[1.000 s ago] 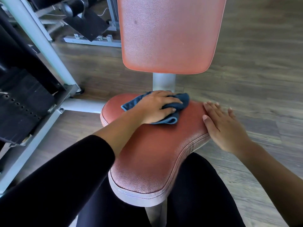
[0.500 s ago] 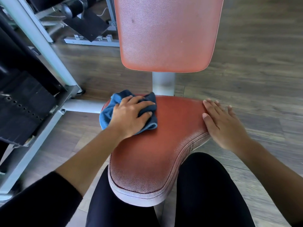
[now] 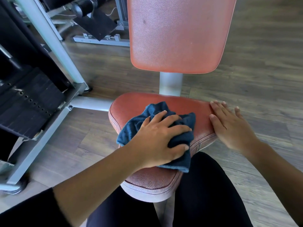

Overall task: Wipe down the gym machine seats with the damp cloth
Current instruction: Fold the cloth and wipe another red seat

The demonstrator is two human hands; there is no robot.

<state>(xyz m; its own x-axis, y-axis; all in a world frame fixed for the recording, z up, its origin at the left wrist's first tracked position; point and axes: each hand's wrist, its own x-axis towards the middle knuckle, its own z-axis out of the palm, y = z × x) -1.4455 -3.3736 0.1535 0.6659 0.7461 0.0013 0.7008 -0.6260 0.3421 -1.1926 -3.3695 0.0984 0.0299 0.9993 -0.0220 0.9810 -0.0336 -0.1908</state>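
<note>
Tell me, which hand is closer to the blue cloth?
Left. The left hand grips the blue cloth on the seat; the right hand rests flat on the seat's right edge, beside the cloth, not touching it.

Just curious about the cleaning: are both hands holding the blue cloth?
No: the left hand alone grips the blue cloth; the right hand lies flat on the seat.
</note>
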